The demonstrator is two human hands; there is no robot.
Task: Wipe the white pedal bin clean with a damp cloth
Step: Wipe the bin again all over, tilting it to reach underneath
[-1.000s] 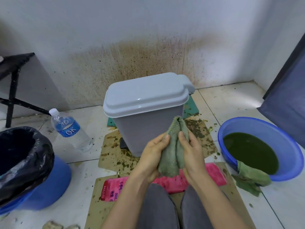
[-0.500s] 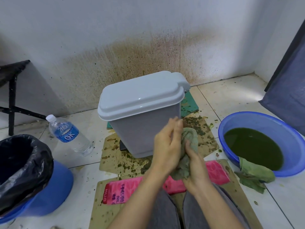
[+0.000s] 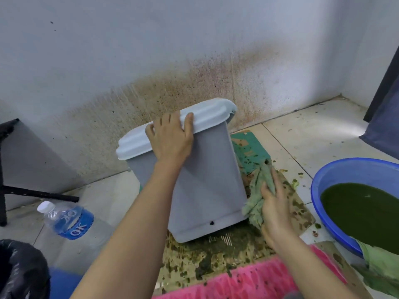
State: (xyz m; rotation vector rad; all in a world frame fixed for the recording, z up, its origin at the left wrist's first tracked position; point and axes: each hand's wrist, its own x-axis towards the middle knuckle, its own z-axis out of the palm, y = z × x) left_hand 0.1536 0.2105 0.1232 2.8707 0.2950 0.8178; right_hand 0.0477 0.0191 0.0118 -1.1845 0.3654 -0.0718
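The white pedal bin (image 3: 207, 186) stands on stained cardboard at the centre, tipped back toward the wall with its lid closed. My left hand (image 3: 170, 139) grips the front edge of the lid, fingers over the top. My right hand (image 3: 274, 203) presses a damp green cloth (image 3: 255, 199) flat against the bin's right side, near the bottom corner. Part of the cloth is hidden under my palm.
A blue basin (image 3: 323, 180) of dark green water sits at the right, another green cloth (image 3: 380, 268) over its rim. A water bottle (image 3: 69, 221) lies at the left, near a black-lined blue bin (image 3: 19, 270). A pink mat (image 3: 248, 281) lies in front, a dark stool leg (image 3: 38, 194) far left.
Both hands held the cloth in front of the bin. Now my left hand has moved up to the lid and tipped the bin back, and my right hand has carried the cloth to its right side.
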